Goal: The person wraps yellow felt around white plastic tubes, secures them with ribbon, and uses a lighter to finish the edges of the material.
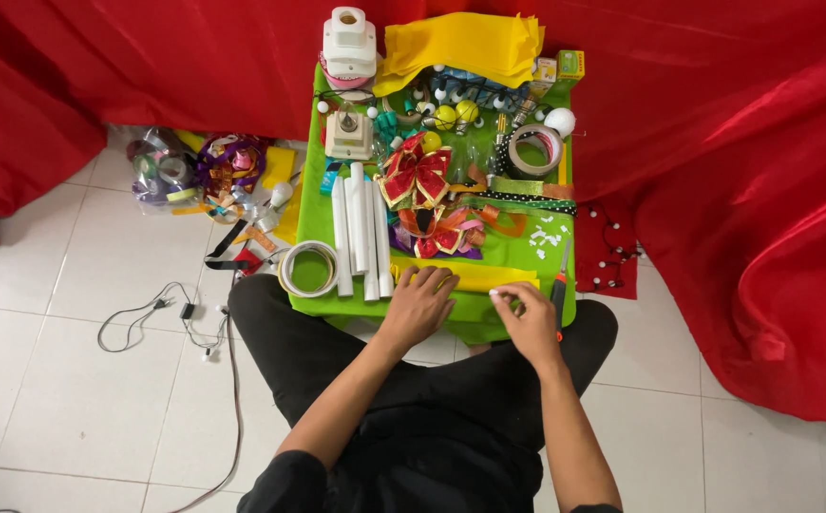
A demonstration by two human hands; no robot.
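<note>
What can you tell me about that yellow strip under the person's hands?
The yellow strip looks like flat paper or felt, long and narrow. It lies crosswise along the near edge of the green-covered table. The left hand rests flat on its left end; the right hand hovers by its right end, fingertips pinched together, with contact unclear.

— Bright, even, soft daylight; no harsh glare, only a mild sheen on the red cloth (736, 190) toward three o'clock.

— Shadows?

— Faint, pooled under the green table (527, 261) at six o'clock. Sharp at centre; slight wide-angle bending toward the edges.
</note>
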